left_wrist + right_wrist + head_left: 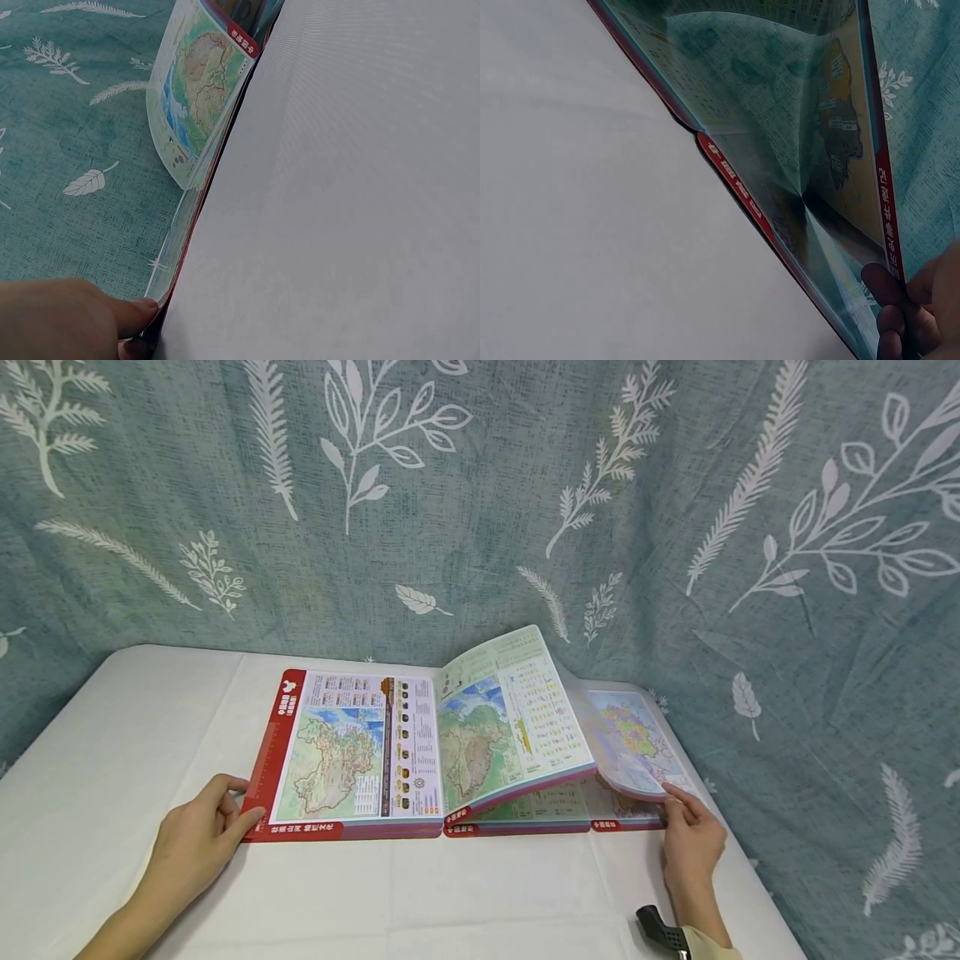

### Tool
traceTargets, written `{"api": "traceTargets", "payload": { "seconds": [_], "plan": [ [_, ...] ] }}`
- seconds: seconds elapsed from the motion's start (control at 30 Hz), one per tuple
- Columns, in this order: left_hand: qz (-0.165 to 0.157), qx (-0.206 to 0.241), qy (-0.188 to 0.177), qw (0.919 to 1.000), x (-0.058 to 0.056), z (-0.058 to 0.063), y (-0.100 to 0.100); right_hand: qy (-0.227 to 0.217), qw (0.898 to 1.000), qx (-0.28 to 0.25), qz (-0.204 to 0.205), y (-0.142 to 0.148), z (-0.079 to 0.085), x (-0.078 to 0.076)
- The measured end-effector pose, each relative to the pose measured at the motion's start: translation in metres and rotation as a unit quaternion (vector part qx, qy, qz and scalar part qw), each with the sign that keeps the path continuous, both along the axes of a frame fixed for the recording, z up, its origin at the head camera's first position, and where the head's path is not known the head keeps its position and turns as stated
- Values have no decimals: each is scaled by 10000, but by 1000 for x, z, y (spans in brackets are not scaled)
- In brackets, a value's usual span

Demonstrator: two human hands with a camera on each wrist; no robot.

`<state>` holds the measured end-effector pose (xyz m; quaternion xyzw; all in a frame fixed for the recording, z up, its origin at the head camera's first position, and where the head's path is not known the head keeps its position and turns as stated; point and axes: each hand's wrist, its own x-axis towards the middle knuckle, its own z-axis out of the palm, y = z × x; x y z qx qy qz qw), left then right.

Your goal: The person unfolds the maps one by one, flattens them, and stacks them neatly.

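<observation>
A glossy fold-out map (330, 760) lies spread across the table, with a red left border and printed panels of relief maps and tables. My left hand (197, 827) pinches the lower left corner of that border between thumb and fingers. One middle panel (510, 718) stands raised at a slant from its left fold. Farther right, my right hand (692, 835) pinches the lower corner of a lifted panel (847, 135), which bends up above the panels beneath it. In the left wrist view the thumb presses on the glossy edge (169, 277).
A white cloth (487, 902) covers the table. Behind and to the right hangs a blue-green curtain (465, 527) with white leaf prints, close to the map's far edge. A black device (660, 931) sits by the right wrist, beside a pale sleeve (708, 945).
</observation>
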<state>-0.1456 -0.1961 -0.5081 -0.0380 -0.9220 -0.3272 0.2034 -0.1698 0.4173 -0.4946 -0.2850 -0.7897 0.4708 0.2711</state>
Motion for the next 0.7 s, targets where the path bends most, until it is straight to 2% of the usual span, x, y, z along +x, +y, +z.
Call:
{"api": "traceTargets", "payload": {
  "seconds": [0.17, 0.4, 0.7],
  "plan": [
    [2, 7, -13, 10000, 0, 1, 0, -14, 9999, -95, -136, 7, -1, 1],
    [9, 25, 41, 10000, 1, 2, 0, 191, 9977, -599, -245, 12, 1, 3],
    [-11, 19, 49, 10000, 1, 2, 1, 377, 9934, -973, -477, 20, 2, 6]
  ]
}}
